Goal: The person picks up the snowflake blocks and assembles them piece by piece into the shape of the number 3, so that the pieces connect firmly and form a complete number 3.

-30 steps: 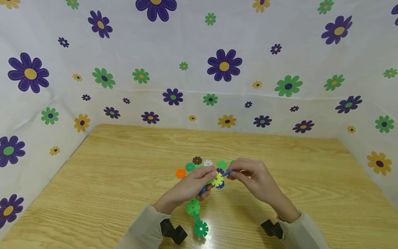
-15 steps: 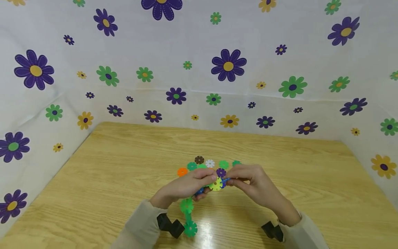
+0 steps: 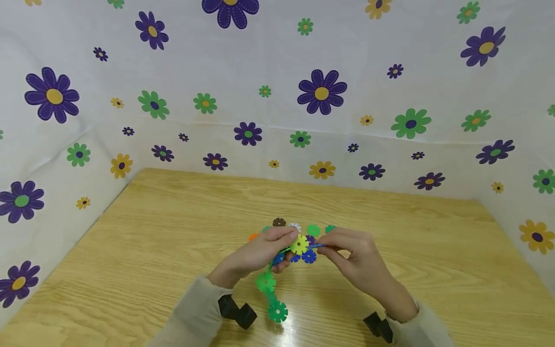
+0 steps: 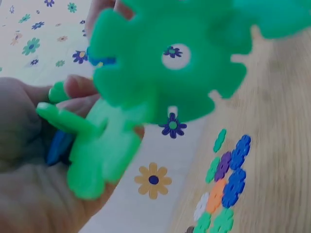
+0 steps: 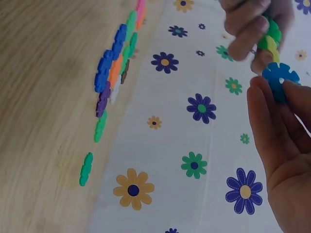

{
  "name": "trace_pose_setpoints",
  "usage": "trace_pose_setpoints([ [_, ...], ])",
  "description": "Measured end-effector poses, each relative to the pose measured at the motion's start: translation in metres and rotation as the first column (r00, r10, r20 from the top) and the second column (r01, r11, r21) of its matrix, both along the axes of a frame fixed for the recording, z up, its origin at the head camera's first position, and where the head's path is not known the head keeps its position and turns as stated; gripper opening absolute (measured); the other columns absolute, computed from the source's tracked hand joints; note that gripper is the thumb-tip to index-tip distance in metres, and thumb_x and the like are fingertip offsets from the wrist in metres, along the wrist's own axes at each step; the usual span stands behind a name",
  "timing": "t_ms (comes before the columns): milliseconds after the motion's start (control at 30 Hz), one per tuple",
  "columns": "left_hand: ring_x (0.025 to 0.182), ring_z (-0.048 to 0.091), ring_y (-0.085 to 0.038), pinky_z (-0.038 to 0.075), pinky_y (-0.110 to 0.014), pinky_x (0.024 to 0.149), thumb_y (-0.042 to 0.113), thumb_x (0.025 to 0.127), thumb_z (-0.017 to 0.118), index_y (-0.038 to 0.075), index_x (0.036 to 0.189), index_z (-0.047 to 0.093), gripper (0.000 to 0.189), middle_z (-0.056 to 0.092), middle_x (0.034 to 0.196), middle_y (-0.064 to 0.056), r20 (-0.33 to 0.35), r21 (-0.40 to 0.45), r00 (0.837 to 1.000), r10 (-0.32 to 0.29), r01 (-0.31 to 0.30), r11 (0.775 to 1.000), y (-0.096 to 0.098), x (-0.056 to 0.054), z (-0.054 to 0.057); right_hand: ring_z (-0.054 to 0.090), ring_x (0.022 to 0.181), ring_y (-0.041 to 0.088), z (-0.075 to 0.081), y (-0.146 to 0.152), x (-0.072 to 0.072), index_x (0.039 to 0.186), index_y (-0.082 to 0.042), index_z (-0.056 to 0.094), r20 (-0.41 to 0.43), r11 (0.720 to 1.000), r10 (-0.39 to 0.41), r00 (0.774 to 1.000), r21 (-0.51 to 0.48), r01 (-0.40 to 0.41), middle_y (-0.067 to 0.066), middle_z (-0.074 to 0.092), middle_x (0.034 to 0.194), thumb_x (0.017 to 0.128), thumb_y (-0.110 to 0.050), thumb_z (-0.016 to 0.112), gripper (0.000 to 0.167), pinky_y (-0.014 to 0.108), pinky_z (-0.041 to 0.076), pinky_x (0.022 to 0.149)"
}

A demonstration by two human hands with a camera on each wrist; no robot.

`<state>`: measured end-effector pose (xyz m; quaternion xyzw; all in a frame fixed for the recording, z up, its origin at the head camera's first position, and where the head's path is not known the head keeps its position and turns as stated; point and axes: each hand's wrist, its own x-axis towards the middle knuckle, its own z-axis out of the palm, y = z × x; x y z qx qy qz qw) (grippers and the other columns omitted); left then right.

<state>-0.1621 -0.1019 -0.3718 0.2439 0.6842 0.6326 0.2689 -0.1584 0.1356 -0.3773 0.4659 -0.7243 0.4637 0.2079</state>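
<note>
My left hand (image 3: 264,248) holds a chain of notched plastic interlocking discs in front of me. A yellow disc (image 3: 299,244) sticks out past its thumb, and a bright green disc (image 3: 266,282) and a darker green disc (image 3: 277,312) hang below it. In the left wrist view the darker green disc (image 4: 146,87) fills much of the picture, with a blue disc partly hidden in the palm. My right hand (image 3: 353,248) pinches a blue disc (image 5: 279,80) between thumb and fingers, its edge right at the yellow disc's rim.
Loose discs lie on the wooden table (image 3: 173,231) just beyond the hands: a brown disc (image 3: 279,222), a white disc (image 3: 296,227), a purple disc (image 5: 103,98), several green and blue ones, and orange ones partly covered. A flower-printed cloth (image 3: 243,58) stands behind the table.
The left hand dipped slightly and rose again with the chain, whose hanging green end swung left, then back right. The right hand keeps its pinch on the blue disc beside the yellow one.
</note>
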Motion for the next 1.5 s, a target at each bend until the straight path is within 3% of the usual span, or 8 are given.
trace_pose_setpoints([
  [400,0.056,0.038,-0.014,0.034,-0.021,0.05,0.025,0.114,0.03,0.007,0.094,0.04,0.029,0.039,0.073,-0.003,0.037,-0.016,0.974,0.224,-0.223,0.975,0.028,0.014,-0.003,0.071,0.066,0.023,-0.006,-0.01,0.005,0.086,0.004,0.073,-0.012,0.99,-0.122,0.992,-0.068,0.121,0.013,0.071,0.081,0.07,0.03,0.074,0.03,0.021,0.057,0.063],
  [700,0.054,0.036,-0.014,0.033,-0.021,0.05,0.023,0.114,0.029,0.007,0.093,0.038,0.028,0.037,0.072,-0.003,0.083,-0.005,0.973,0.214,-0.214,0.977,0.033,0.017,0.0,0.07,0.068,0.022,-0.008,-0.006,-0.001,0.088,0.006,0.071,0.003,0.995,0.0,1.0,-0.1,0.0,0.015,0.07,0.081,0.068,0.033,0.071,0.035,0.024,0.058,0.064],
  [833,0.058,0.045,-0.015,0.04,-0.024,0.055,0.023,0.114,0.03,0.005,0.099,0.041,0.025,0.046,0.074,-0.004,0.042,0.002,0.98,0.192,-0.192,0.981,0.027,0.012,-0.001,0.072,0.077,0.022,-0.005,0.004,-0.009,0.1,0.004,0.072,0.14,1.0,0.029,0.99,0.006,-0.03,0.014,0.072,0.092,0.079,0.024,0.071,0.029,0.031,0.06,0.067],
  [933,0.065,0.057,-0.017,0.047,-0.027,0.061,0.02,0.114,0.031,0.003,0.113,0.04,0.02,0.056,0.079,-0.008,0.053,0.039,0.983,0.173,-0.175,0.984,0.018,0.004,-0.004,0.071,0.088,0.028,-0.004,0.018,-0.021,0.111,0.005,0.07,0.267,0.988,-0.066,0.961,0.153,0.026,0.016,0.072,0.104,0.089,0.013,0.069,0.023,0.041,0.06,0.073],
  [1033,0.074,0.066,-0.02,0.055,-0.03,0.067,0.016,0.113,0.031,0.0,0.128,0.037,0.023,0.063,0.088,-0.015,0.095,0.076,0.978,0.186,-0.193,0.978,0.011,-0.002,-0.007,0.067,0.105,0.037,-0.009,0.028,-0.033,0.12,0.007,0.067,0.246,0.916,-0.226,0.943,0.383,0.12,0.021,0.068,0.118,0.094,0.004,0.069,0.027,0.052,0.055,0.088],
  [1167,0.083,0.07,-0.024,0.059,-0.037,0.074,0.013,0.112,0.031,-0.002,0.142,0.036,0.034,0.065,0.103,-0.024,0.119,0.101,0.975,0.189,-0.201,0.974,0.004,-0.006,-0.008,0.056,0.119,0.047,-0.018,0.032,-0.04,0.128,0.005,0.065,0.117,0.733,-0.307,0.945,0.663,0.156,0.027,0.058,0.135,0.093,0.006,0.067,0.034,0.061,0.045,0.099],
  [1267,0.087,0.07,-0.026,0.059,-0.039,0.076,0.013,0.111,0.032,0.001,0.147,0.039,0.039,0.064,0.113,-0.025,0.117,0.11,0.979,0.167,-0.18,0.978,0.003,-0.007,-0.007,0.056,0.119,0.048,-0.021,0.033,-0.041,0.124,0.002,0.069,0.092,0.638,-0.328,0.94,0.756,0.148,0.026,0.057,0.137,0.09,0.011,0.067,0.035,0.059,0.046,0.099],
  [1500,0.09,0.067,-0.023,0.059,-0.034,0.076,0.01,0.11,0.03,-0.003,0.136,0.05,0.035,0.062,0.114,-0.022,0.146,0.142,0.974,0.176,-0.196,0.97,0.006,-0.007,-0.008,0.067,0.093,0.031,-0.02,0.041,-0.039,0.104,0.001,0.076,0.028,0.595,-0.382,0.924,0.772,0.223,0.014,0.069,0.102,0.082,0.014,0.073,0.026,0.043,0.057,0.084],
])
